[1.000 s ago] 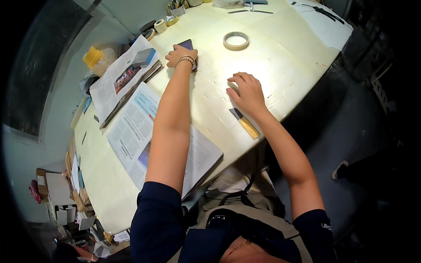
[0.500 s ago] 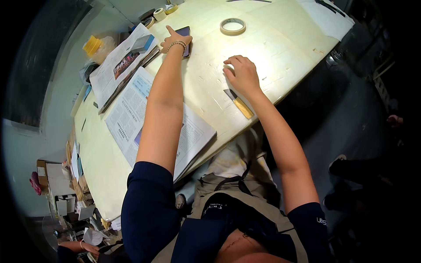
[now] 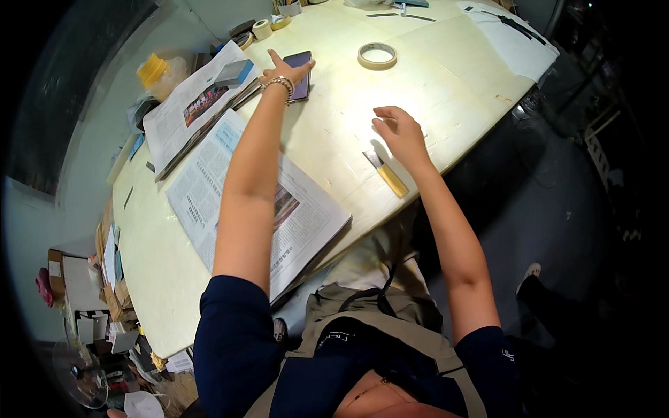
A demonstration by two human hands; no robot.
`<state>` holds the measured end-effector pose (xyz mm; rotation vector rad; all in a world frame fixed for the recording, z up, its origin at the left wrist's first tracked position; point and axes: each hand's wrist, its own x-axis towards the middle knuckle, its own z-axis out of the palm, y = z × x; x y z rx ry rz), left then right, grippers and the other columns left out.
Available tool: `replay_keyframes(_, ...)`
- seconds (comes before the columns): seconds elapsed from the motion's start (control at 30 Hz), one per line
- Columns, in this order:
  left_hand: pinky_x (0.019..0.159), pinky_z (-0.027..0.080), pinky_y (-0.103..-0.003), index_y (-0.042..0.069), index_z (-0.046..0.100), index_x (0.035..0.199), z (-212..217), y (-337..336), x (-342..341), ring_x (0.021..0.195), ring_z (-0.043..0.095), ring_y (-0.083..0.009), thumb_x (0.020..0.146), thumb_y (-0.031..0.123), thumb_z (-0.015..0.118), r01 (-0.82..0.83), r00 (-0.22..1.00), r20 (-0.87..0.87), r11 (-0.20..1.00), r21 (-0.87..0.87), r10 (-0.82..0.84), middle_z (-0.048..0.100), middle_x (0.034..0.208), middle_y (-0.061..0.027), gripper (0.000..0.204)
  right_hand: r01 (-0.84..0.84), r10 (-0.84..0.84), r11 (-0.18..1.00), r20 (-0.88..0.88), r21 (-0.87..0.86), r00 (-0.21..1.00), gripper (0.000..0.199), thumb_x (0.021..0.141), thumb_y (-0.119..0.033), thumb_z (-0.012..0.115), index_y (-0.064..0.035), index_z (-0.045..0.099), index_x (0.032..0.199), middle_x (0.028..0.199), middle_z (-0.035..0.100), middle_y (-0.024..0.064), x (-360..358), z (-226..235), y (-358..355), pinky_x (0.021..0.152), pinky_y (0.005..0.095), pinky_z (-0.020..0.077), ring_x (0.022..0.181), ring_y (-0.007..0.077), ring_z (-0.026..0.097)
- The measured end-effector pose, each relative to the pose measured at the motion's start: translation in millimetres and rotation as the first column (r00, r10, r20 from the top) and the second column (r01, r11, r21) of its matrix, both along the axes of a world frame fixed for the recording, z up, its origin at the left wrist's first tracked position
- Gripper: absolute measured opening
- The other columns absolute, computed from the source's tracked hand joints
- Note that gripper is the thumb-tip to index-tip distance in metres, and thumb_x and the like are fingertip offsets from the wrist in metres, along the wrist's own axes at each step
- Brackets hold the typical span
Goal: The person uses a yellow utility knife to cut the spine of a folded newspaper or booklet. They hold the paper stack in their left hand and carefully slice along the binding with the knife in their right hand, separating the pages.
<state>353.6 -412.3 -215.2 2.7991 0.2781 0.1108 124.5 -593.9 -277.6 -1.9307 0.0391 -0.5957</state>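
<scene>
My left hand [image 3: 287, 71] reaches far across the pale table [image 3: 446, 76] and rests its fingers on a dark phone [image 3: 302, 61] lying flat. A metal bracelet circles that wrist. My right hand [image 3: 398, 134] hovers low over the table with fingers spread, holding nothing. Just below that hand lies a yellow-handled utility knife [image 3: 387, 174] near the table's front edge. A roll of tape [image 3: 377, 56] sits beyond my right hand.
An open newspaper [image 3: 209, 188] lies under my left arm. Another folded newspaper [image 3: 182, 115] with a blue box [image 3: 235, 72] on it lies to the left. Tape rolls [image 3: 263, 28] stand at the far edge. White paper [image 3: 512, 35] lies far right. Clutter lies on the floor at left.
My left hand stays on the phone. My right hand has lifted slightly and opened its fingers above the knife. The view has tilted a little.
</scene>
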Motion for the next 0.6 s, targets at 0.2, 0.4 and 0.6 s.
replay_keyframes(0.2,0.109,0.030,-0.046,0.000,0.047,0.138,1.8,106.6,-83.8,0.126,0.043,-0.0395,0.081,0.061,0.064,0.633,0.714,0.320,0.770,0.083,-0.622,0.051,0.134,-0.0261,0.085,0.206,-0.361,0.621,-0.042,-0.756,0.931,0.034,0.082,-0.039,0.072,-0.0068,0.067,0.092,0.090,0.060,0.0068,-101.0,29.4,28.7,0.076,0.0380,0.0400,0.087,0.0260,0.054)
replay_keyframes(0.4,0.107,0.032,-0.045,-0.001,0.047,0.137,-26.4,183.4,-175.8,0.126,0.041,-0.0405,0.084,0.049,0.066,0.624,0.722,0.293,0.773,0.117,-0.627,0.053,0.131,-0.0256,0.076,0.173,-0.338,0.733,-0.132,-0.658,0.932,0.028,0.075,-0.028,0.078,-0.0074,0.060,0.083,0.086,0.061,0.0087,-111.4,21.1,36.3,0.071,0.0416,0.0446,0.086,0.0293,0.057)
replay_keyframes(0.6,0.104,0.037,-0.048,0.005,0.054,0.131,-52.0,321.8,-123.7,0.119,0.051,-0.0363,0.086,0.055,0.060,-0.011,0.967,0.238,0.928,0.374,-0.085,0.056,0.125,-0.0226,0.068,0.192,-0.270,0.945,-0.304,-0.263,0.914,0.021,0.092,-0.023,0.063,-0.0032,0.055,0.093,0.084,0.068,0.0119,-121.3,28.5,40.8,0.067,0.0376,0.0511,0.074,0.0284,0.066)
